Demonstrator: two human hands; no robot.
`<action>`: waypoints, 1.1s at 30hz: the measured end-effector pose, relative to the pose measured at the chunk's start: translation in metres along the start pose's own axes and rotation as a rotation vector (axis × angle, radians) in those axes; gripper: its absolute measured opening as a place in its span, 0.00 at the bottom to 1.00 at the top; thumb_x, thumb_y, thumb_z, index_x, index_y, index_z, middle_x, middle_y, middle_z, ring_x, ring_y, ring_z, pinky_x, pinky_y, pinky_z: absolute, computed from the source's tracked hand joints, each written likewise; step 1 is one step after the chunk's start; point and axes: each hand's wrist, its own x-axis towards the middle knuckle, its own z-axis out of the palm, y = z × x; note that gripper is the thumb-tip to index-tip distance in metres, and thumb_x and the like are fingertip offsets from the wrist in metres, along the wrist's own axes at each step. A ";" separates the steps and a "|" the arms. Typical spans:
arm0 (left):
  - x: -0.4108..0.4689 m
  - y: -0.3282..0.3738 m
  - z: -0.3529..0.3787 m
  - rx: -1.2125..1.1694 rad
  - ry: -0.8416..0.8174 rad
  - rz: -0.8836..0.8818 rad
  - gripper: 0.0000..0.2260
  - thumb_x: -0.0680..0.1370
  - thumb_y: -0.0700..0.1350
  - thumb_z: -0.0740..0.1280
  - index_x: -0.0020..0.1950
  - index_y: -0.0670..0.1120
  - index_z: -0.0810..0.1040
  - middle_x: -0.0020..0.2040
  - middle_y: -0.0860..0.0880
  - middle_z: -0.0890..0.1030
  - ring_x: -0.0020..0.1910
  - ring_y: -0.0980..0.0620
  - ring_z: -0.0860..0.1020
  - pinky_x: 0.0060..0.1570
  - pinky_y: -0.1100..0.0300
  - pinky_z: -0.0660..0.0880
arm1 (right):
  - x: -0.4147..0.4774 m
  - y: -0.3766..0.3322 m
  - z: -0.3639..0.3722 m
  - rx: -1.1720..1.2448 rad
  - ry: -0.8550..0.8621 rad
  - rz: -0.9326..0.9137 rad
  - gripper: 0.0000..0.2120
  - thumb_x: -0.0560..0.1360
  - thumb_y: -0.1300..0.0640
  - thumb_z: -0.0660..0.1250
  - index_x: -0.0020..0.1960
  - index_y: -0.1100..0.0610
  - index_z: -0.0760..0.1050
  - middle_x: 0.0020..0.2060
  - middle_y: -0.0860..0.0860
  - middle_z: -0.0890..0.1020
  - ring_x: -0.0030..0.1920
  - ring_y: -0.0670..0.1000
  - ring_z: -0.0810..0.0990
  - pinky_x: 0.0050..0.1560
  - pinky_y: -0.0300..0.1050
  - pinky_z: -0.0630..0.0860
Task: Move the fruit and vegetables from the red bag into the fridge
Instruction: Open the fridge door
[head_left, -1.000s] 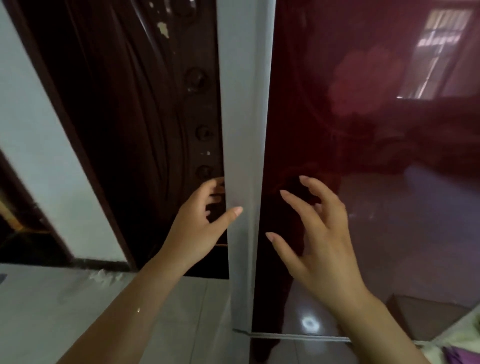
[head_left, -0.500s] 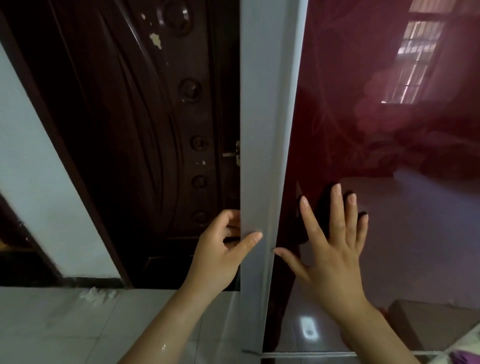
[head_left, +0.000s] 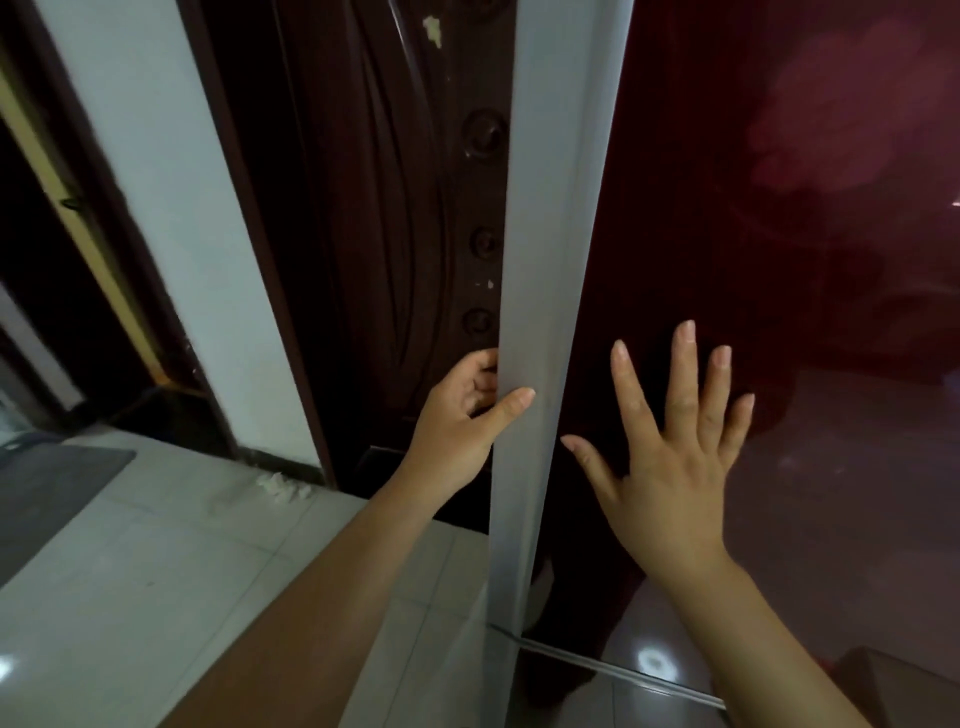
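The fridge stood right in front of me, its dark red glossy door filling the right side of my view and cut off at the top and right, so I could not see how far it ran. My left hand gripped the grey edge strip on the door's left side: the thumb lay across the front of the strip, while the fingers curled round behind it and were mostly hidden. My right hand was open, fingers straight and spread, held flat to the red face just beside the strip; whether the palm actually pressed the gloss or hovered just off it I could not tell. The door covered everything inside the fridge, and I could not make out whether it was ajar. Its shine gave back only blurred shapes, a pale bloom near the top and dim forms lower down that I could not read. A thin light seam crossed the front low down. Behind the strip stood a dark wooden door with round studs, partly hidden by the fridge. Left of it were a white wall, a pale tiled floor, a grey mat cut off by the frame, and some whitish crumbs at the wall's foot.
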 end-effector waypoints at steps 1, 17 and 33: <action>-0.001 0.000 0.002 0.001 0.018 0.010 0.14 0.75 0.42 0.69 0.59 0.50 0.74 0.51 0.53 0.82 0.50 0.59 0.81 0.47 0.68 0.76 | 0.000 0.001 -0.001 0.011 -0.005 -0.004 0.38 0.72 0.40 0.65 0.76 0.47 0.51 0.76 0.54 0.46 0.75 0.52 0.36 0.72 0.54 0.36; -0.060 0.022 -0.004 0.000 0.015 -0.018 0.17 0.74 0.43 0.70 0.61 0.49 0.72 0.52 0.47 0.82 0.49 0.56 0.82 0.44 0.66 0.78 | -0.037 -0.001 -0.050 0.019 -0.061 -0.069 0.41 0.70 0.43 0.69 0.76 0.46 0.50 0.76 0.52 0.47 0.76 0.53 0.41 0.72 0.57 0.47; -0.267 0.089 0.031 -0.050 -0.052 -0.030 0.09 0.74 0.43 0.69 0.53 0.47 0.76 0.50 0.50 0.81 0.48 0.58 0.80 0.53 0.63 0.77 | -0.180 -0.017 -0.250 0.354 -0.235 0.233 0.35 0.70 0.38 0.63 0.73 0.50 0.60 0.72 0.46 0.64 0.66 0.38 0.65 0.63 0.41 0.69</action>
